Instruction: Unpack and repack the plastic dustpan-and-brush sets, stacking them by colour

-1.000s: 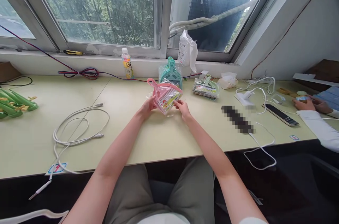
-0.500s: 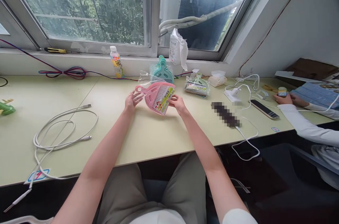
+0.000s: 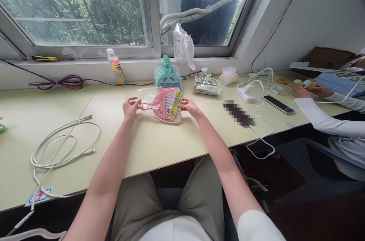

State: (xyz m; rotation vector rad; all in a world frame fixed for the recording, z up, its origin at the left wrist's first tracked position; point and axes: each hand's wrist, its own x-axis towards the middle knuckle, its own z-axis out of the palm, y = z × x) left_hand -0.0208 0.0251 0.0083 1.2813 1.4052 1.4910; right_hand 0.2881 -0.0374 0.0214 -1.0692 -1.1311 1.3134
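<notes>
At the frame's centre the left hand pinches the pink dustpan set by its handle, the right hand clamping its right edge; picked out, apparently still in clear plastic, what remains unshown

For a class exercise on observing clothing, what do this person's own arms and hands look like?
The left hand and right hand are bare, with no gloves or watch visible. The forearms are uncovered. The right sleeve is plain white and short; the left sleeve is out of view.
</notes>
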